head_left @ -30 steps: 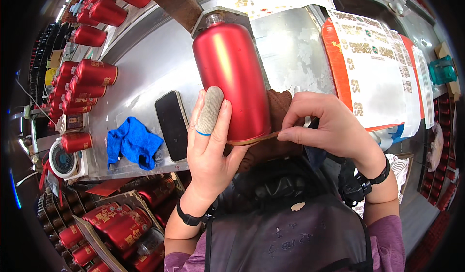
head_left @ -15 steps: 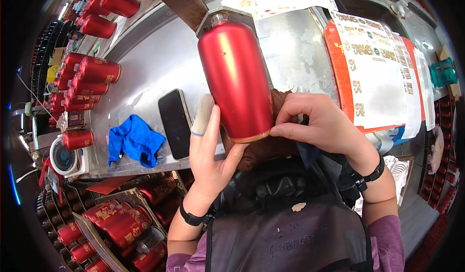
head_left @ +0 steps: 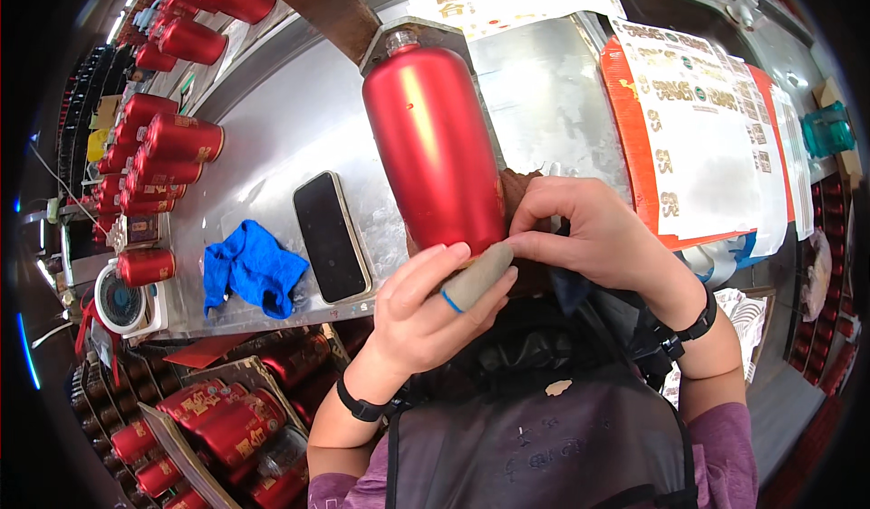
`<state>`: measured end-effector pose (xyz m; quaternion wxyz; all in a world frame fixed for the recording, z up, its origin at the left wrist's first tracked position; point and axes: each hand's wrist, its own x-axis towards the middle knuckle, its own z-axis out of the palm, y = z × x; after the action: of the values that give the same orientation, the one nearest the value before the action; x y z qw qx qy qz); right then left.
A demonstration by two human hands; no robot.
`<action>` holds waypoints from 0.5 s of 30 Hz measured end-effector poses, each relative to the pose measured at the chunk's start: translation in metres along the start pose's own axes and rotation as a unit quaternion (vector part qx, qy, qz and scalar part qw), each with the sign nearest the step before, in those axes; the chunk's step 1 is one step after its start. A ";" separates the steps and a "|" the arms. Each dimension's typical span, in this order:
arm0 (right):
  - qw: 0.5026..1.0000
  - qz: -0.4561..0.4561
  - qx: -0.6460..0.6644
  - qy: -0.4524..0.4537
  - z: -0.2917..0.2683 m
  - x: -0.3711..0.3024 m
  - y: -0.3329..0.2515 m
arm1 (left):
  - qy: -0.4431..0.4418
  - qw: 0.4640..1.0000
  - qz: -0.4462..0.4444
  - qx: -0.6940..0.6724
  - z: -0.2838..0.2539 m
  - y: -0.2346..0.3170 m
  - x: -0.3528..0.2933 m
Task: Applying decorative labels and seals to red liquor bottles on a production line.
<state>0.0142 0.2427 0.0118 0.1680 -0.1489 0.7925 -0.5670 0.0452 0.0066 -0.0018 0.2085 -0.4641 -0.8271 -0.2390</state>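
A glossy red bottle with a clear neck lies on its side. Its neck points away from me, and its gold-rimmed base faces me. My left hand has its fingers pressed together and bent over the base rim; its thumb is hidden. One of those fingers wears a pale finger cot with a blue edge. At the right side of the base, my right hand pinches thumb and forefinger together by the rim. What it pinches, if anything, is too small to make out. Brown cloth shows beside the bottle.
A phone and a blue cloth lie left on the metal table. Printed sheets rest on an orange board at right. Several red bottles line the far left; a small fan stands near them. A beam rises beyond.
My left hand has moved from the bottle's left side down to its base, turning back-up. The bottle has tilted or shifted slightly left. My right hand stays at the rim.
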 end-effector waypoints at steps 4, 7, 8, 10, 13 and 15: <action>1.000 0.006 -0.004 0.006 -0.001 -0.006 -0.005 | -0.029 0.977 -0.209 0.016 -0.002 0.003 0.013; 1.000 -0.004 0.009 0.026 -0.004 -0.012 -0.010 | -0.002 0.976 -0.217 0.017 0.000 -0.002 0.013; 1.000 0.005 0.018 0.024 -0.005 -0.013 -0.012 | -0.001 0.975 -0.222 0.014 -0.001 -0.003 0.012; 0.999 0.014 0.026 0.022 -0.006 -0.013 -0.013 | 0.000 0.974 -0.228 0.010 -0.002 -0.004 0.011; 0.999 0.023 0.032 0.023 -0.005 -0.011 -0.010 | 0.024 0.972 -0.233 -0.008 0.002 -0.005 0.005; 0.999 0.031 0.026 0.015 -0.003 -0.009 -0.010 | 0.039 0.968 -0.248 -0.029 0.002 -0.005 0.001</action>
<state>0.0213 0.2465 0.0229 0.1773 -0.1112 0.7841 -0.5842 0.0401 0.0062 -0.0040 0.1609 -0.2411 -0.9002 -0.3250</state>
